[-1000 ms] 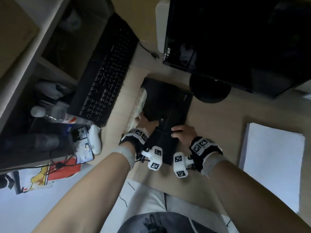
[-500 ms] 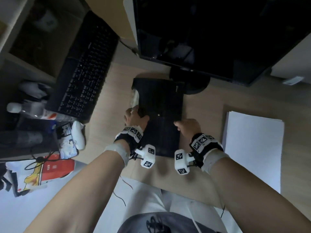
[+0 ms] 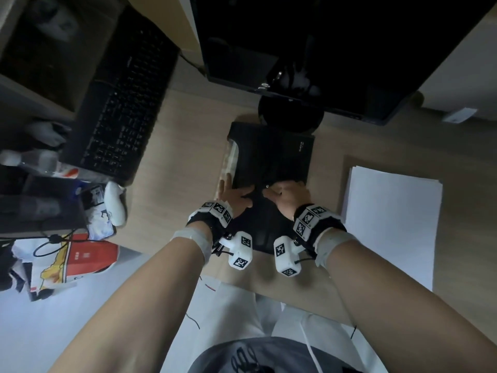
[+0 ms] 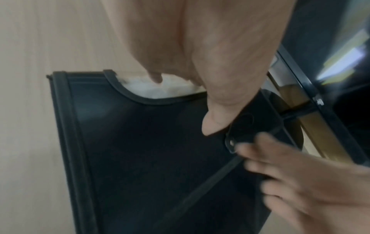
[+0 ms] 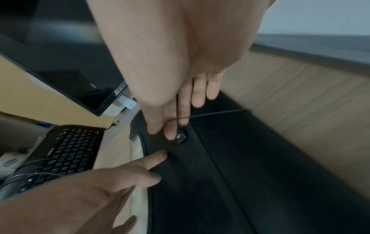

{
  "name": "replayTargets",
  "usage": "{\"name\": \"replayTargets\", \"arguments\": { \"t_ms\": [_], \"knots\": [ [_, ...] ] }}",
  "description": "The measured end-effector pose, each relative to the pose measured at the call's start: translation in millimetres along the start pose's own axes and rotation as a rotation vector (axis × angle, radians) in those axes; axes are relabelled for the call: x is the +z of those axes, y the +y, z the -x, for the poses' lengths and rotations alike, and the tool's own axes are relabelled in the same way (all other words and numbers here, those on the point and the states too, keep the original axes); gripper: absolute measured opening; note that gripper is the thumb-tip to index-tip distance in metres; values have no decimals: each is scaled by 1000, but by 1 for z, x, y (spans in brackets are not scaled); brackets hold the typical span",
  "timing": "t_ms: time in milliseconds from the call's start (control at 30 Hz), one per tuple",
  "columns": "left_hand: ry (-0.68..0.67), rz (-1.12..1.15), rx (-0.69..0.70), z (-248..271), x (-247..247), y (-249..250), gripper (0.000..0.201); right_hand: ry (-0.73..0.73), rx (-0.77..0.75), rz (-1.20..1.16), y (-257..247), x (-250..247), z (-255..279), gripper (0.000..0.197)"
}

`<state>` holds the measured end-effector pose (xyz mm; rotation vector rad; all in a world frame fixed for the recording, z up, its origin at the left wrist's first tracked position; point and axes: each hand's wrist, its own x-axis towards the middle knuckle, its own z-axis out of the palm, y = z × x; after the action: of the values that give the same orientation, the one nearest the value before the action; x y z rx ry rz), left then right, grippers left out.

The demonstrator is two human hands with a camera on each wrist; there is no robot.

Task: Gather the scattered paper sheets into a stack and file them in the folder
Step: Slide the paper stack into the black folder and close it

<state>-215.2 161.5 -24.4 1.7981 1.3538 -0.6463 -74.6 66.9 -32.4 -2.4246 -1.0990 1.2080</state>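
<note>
A black folder point(image 3: 271, 157) lies flat on the wooden desk in front of the monitor stand. Pale sheets point(image 4: 160, 90) show inside it at its curved cut-out and along its left edge point(image 3: 231, 157). My left hand point(image 3: 235, 193) rests flat on the folder's near left part, fingers straight and spread. My right hand point(image 3: 282, 193) is at the folder's middle with its fingers bent. There its fingertips point(image 5: 172, 134) meet a small round fastener point(image 5: 181, 137). A thin black elastic cord point(image 5: 216, 113) is hooked over those fingers. A stack of white paper point(image 3: 390, 211) lies to the right of the folder.
A dark monitor point(image 3: 322, 49) and its round base point(image 3: 290, 117) stand just behind the folder. A black keyboard point(image 3: 115, 111) leans at the left, with a white mouse point(image 3: 114, 203), a bottle point(image 3: 35, 162) and cables beyond it. The desk's front edge is under my wrists.
My left hand has uncurled from the folder's left edge and now lies flat. My right hand has shifted from the folder's right edge towards its middle. The head view has tilted.
</note>
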Motion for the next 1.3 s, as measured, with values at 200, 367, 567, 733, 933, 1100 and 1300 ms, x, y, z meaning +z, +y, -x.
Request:
{"name": "replayTargets", "arguments": {
  "t_ms": [200, 367, 567, 733, 933, 1100, 1300],
  "knots": [
    [-178, -138, 21, -4, -17, -9, 68, -108, 11, -164, -12, 33, -17, 20],
    [-166, -139, 22, -13, -12, -18, 82, 102, 135, -464, -29, 10, -20, 16],
    [-106, -130, -94, 1, 6, 16, 134, 358, 588, -556, 31, -47, -2, 33],
    [-26, -250, -173, 0, 25, 30, 154, 299, 591, -386, 91, -63, 21, 15],
    [33, -182, -206, 2, 28, 46, 144, 293, 623, -586, 99, -59, 40, 69],
    [32, -213, -206, 7, 28, 41, 149, 325, 532, -387, 78, -53, 42, 67],
    [33, -240, -238, 1, 37, 52, 147, -36, 305, -502, 68, -23, 36, 31]
  ]
}}
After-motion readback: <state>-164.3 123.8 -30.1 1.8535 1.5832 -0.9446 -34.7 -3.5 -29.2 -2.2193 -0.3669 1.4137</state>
